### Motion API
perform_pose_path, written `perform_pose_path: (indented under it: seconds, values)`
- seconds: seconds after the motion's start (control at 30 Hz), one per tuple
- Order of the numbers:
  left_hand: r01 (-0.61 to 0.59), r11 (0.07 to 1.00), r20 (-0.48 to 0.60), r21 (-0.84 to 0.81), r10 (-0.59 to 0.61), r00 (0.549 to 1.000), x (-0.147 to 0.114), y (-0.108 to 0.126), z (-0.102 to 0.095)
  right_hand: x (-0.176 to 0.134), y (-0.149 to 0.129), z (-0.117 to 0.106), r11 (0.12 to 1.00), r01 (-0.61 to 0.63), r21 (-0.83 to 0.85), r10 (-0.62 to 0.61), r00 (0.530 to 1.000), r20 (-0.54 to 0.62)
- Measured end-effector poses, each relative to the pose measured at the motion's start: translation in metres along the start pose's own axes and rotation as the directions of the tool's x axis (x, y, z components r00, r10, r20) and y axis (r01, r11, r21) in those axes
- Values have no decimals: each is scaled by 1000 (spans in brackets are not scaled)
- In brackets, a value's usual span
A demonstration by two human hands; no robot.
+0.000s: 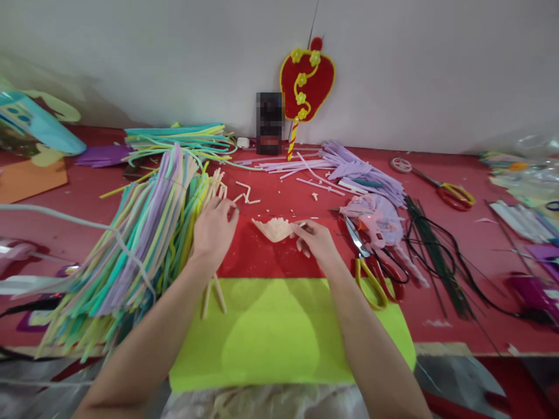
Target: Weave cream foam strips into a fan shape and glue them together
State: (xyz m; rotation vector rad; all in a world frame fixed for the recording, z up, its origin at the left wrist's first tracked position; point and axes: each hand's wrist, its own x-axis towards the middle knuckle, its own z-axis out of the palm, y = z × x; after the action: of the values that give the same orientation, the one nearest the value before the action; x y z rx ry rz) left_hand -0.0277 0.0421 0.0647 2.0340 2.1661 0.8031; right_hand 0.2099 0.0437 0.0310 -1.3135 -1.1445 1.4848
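A cream fan-shaped piece of folded pipe cleaners (275,230) is at the middle of the red table. My right hand (313,237) pinches its right end between thumb and forefinger, the other fingers loosely curled. My left hand (216,226) is over cream pipe cleaners (217,181) to the left, fingers bent and slightly apart; no thing shows held in it. Two straight cream stems (219,295) poke out below that wrist. Bent cream pieces (247,193) lie just beyond the left fingertips.
A large multicoloured pipe cleaner bundle (131,233) lies left. Yellow-handled scissors (364,262) and a pink glue gun (371,221) are right, near a black cable (458,256). Lilac pipe cleaners (367,169) lie behind. A red fan-shaped ornament (305,81) stands by the wall. A yellow-green sheet (271,331) covers the front.
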Motion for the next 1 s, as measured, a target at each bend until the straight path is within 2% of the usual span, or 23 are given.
perform_pose_path:
  seconds: [0.1,0.23,0.43,0.63,0.83,1.0]
  values:
    - [75,968,74,239,-96,993,-4,-8,-13,0,0,-1,997,-66,-43,65,998,-24]
    - [95,925,199,369,-179,964,-11,-17,-13,-5,-6,1,995,-66,-77,57,992,-112]
    - [94,913,185,397,-180,966,-10,-20,-13,-7,-7,-1,989,11,-145,-28,992,-121]
    - [206,876,128,436,-287,949,-12,-17,-17,-6,-5,-4,979,76,-189,-102,985,-137]
    - [225,923,44,312,-251,967,-11,-14,-22,-6,-7,-3,977,86,-194,-112,986,-125]
    - [180,983,-78,32,-177,981,-8,-10,-27,-5,-5,-3,985,79,-156,-97,989,-114]
